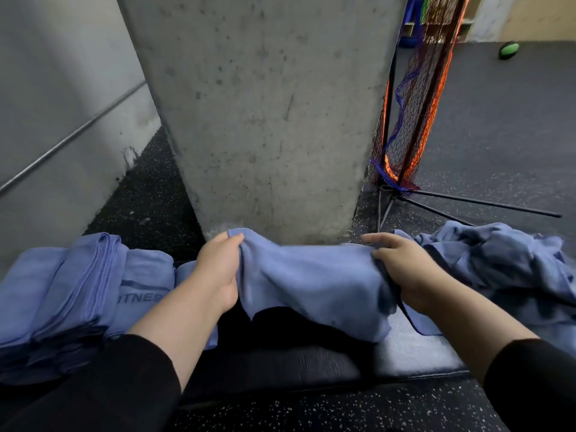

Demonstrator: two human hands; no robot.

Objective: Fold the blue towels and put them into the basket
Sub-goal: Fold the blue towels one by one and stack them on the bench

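A blue towel [308, 282] hangs stretched between my two hands above a dark padded bench [280, 366]. My left hand [219, 265] pinches its upper left corner. My right hand [402, 263] grips its right end, fingers curled round the cloth. To the left lies a stack of folded blue towels [78, 288], one with printed letters. On the right sits a heap of crumpled blue towels [498, 260]. No basket is in view.
A grey concrete pillar [265, 113] rises straight ahead behind the bench. A folded net on a black stand [411, 120] leans at its right. A green ball [509, 50] lies far right on the dark speckled floor. A grey wall is at the left.
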